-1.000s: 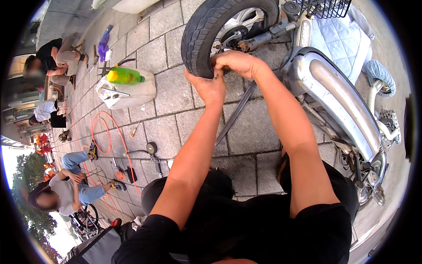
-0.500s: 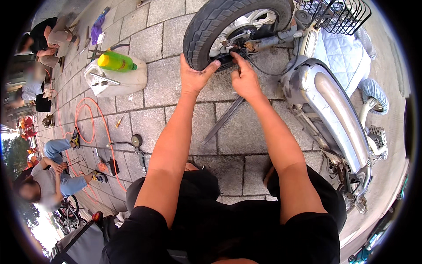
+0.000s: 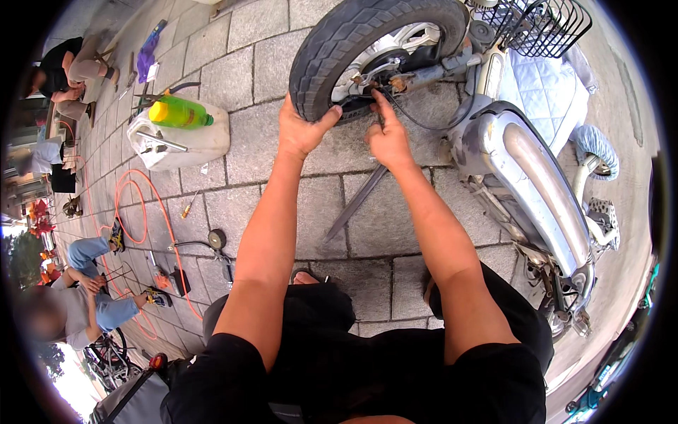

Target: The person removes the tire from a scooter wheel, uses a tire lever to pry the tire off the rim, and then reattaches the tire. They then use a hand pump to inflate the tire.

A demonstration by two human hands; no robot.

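The tyre (image 3: 321, 60), thick black rubber with blocky grooved tread, ringed a pale spoked metal wheel (image 3: 417, 34) in front of the person, above rough grey paving slabs (image 3: 304, 212). The left hand (image 3: 300, 134) was clamped on the tyre's near edge, thumb on the sidewall, other fingers hidden behind the tread. The right hand (image 3: 390, 141) stretched its index finger to the tyre's inner edge, other fingers curled; whether it gripped anything could not be told. A flat dark strip (image 3: 357, 201) lay below. Right of these were a scuffed, rounded silver panel (image 3: 522, 169) and a quilted cover (image 3: 540, 92). A translucent white plastic jug (image 3: 212, 145) bore a green-and-yellow bottle (image 3: 180, 113) and a metal bar (image 3: 162, 141); its contents were indistinct. The basket (image 3: 547, 28) was black wire mesh.
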